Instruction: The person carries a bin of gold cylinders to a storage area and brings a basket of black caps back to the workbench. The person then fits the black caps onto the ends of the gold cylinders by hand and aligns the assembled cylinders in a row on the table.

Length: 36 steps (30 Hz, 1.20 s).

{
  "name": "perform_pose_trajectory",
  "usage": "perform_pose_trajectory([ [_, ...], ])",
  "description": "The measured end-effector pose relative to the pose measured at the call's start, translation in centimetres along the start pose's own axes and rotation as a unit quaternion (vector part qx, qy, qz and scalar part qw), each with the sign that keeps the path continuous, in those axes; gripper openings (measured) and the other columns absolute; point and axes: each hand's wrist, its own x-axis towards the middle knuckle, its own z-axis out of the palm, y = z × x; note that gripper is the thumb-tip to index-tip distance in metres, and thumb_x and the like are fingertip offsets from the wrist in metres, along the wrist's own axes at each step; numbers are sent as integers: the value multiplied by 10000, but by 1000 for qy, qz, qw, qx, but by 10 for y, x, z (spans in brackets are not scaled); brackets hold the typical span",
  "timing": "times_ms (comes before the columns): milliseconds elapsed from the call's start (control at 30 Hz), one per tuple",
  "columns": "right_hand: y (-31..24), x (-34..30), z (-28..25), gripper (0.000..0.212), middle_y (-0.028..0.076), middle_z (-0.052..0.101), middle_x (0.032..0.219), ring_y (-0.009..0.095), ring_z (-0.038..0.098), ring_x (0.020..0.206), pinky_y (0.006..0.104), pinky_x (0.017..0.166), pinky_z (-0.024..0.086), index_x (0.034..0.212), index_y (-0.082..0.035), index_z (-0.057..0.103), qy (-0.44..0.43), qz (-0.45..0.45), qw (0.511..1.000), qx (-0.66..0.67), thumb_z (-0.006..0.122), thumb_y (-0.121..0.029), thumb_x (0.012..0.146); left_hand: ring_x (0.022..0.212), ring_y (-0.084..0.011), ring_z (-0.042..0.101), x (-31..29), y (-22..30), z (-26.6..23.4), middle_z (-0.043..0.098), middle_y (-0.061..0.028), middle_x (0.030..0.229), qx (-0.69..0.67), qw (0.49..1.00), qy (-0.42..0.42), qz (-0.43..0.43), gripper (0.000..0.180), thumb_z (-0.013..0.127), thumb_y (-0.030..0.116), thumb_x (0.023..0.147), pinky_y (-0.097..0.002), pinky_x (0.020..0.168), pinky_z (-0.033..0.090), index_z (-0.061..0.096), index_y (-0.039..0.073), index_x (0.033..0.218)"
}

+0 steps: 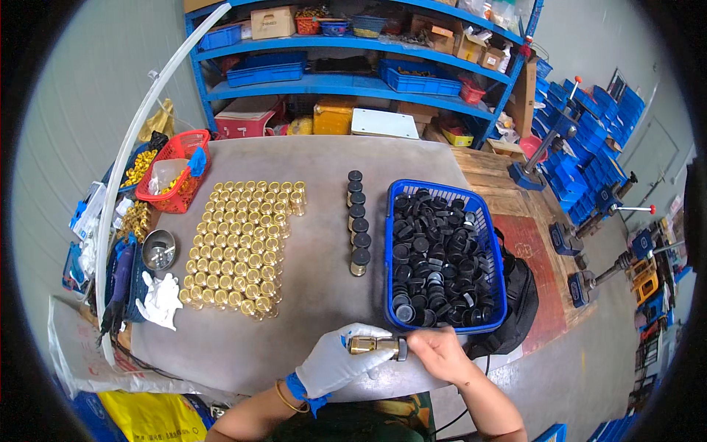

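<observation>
My left hand (328, 362), in a white glove with a blue cuff, is closed around a brass-coloured cylindrical fitting (362, 345) lying sideways. A black cap (401, 349) sits on the fitting's right end. My bare right hand (442, 355) has its fingers curled together against that cap. Just beyond it stands a blue basket (392, 243) full of loose black caps (434, 258). A short column of capped fittings (359, 225) stands to the basket's left. Farther left, many brass fittings without black caps (239, 247) stand upright in close rows.
On the left are a red basket (206, 144), a metal bowl (159, 250) and a white glove (160, 300). A black bag (521, 298) lies against the blue basket's right side. Hand presses (526, 175) line the right side. Blue shelving (331, 85) stands behind the grey table (324, 158).
</observation>
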Motion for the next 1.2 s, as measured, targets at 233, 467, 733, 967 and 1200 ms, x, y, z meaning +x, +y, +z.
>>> perform_pose_trajectory([
  [233, 6, -1, -10, 357, 117, 659, 726, 250, 618, 618, 327, 596, 479, 822, 20, 652, -75, 59, 986, 139, 543, -293, 957, 837, -116, 659, 0, 6, 12, 690, -67, 941, 134, 983, 0, 124, 385, 785, 118, 769, -278, 764, 544, 630, 29, 1110],
  [467, 37, 56, -33, 161, 145, 660, 805, 322, 619, 771, 413, 720, 492, 885, -54, 682, 174, -74, 953, -239, 679, -198, 813, 919, -112, 630, 14, 8, 9, 667, -64, 1021, 293, 921, 70, 246, 442, 792, 105, 740, -290, 830, 519, 628, 29, 1143],
  [733, 60, 96, -25, 333, 87, 626, 862, 265, 550, 907, 374, 782, 416, 909, -62, 689, 128, -75, 886, -440, 788, -262, 662, 684, -122, 595, 19, 2, 3, 623, -45, 930, -53, 992, 108, 40, 460, 735, 117, 823, -264, 620, 503, 531, 47, 1229],
  [967, 36, 65, -33, 306, 121, 633, 895, 280, 576, 889, 381, 811, 452, 892, -30, 680, 181, -118, 967, -136, 785, -224, 680, 686, -169, 641, 27, -12, -8, 631, -114, 925, -268, 956, 112, -44, 253, 671, 77, 875, -263, 578, 531, 525, 12, 1070],
  [1200, 14, 27, -13, 394, 44, 678, 979, 68, 597, 893, 231, 833, 465, 1188, 38, 556, -58, 27, 979, 193, 684, -2, 817, 757, -168, 653, 23, -14, 1, 641, -131, 941, -190, 979, 78, 16, 235, 680, 90, 872, -271, 628, 543, 533, 1, 1033],
])
